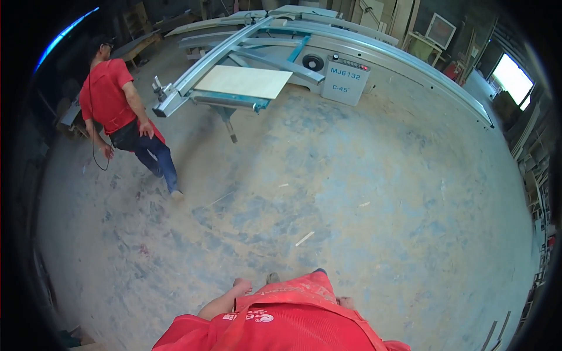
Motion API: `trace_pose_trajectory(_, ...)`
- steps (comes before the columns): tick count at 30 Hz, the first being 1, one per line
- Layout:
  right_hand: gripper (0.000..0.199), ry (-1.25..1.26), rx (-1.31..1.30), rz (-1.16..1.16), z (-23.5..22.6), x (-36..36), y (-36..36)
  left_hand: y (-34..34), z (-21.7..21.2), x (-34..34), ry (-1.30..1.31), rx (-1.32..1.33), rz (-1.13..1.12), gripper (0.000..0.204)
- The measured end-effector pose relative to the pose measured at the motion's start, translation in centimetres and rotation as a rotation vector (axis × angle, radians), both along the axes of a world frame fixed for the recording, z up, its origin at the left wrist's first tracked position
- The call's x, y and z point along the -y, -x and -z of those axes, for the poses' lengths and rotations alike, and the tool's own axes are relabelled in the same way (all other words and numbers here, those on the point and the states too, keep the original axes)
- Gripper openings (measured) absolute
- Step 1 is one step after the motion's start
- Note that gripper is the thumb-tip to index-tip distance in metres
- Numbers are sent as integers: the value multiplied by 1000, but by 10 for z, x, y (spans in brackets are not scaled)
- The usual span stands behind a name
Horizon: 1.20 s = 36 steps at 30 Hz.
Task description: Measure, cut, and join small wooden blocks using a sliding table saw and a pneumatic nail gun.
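Note:
My left hand (242, 286) hangs low at the left edge of my red apron (304, 291), with the forearm bent in front of me. Its fingers are too small and foreshortened to read. Only a sliver of my right hand (346, 302) shows at the apron's right side, its fingers hidden. Neither hand visibly touches any machine or board. Ahead stands a sliding table saw (345, 82) with a grey cabinet and a long metal rail. A pale flat board (243, 81) lies on its outrigger frame (225, 100).
At the left a person in a red shirt (110, 93) walks on the floor, a dark cord hanging by one hand. Thin wood offcuts (305, 238) lie scattered on the dusty floor (374, 234). A bright doorway (511, 79) and leaning boards (530, 131) line the right side.

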State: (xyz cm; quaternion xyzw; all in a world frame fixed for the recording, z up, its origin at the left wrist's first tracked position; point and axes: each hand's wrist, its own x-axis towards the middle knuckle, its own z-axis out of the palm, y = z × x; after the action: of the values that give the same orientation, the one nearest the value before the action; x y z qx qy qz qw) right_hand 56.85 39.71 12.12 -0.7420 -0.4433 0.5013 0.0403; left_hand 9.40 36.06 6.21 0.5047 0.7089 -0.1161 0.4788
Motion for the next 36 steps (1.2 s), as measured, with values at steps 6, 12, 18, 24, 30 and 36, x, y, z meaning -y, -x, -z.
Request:
trace_pose_trajectory(6, 34, 79, -13, 180, 85, -54, -80, -37, -41, -143, 62, 321, -1056, 29)
trace_pose_trajectory(12, 27, 102, -172, 129, -8, -271, -83, -74, -6, -232, -75, 145, -652, 20)
trace_pose_trajectory(18, 21, 37, -315, 258, -39, -480, -105, -128, -26, -353, -322, -203, 105, 24)
trace_pose_trajectory(24, 20, 42, -327, 221, -56, -598, -94, -157, -54, -483, -235, 222, -355, 24)
trace_pose_trajectory(30, 26, 61, -145, 67, -51, -652, -114, -188, -113, -683, -329, 636, -898, 32)
trace_pose_trajectory(36, 27, -159, -163, 61, -44, -728, -104, -195, -215, -859, -372, 775, -716, 34)
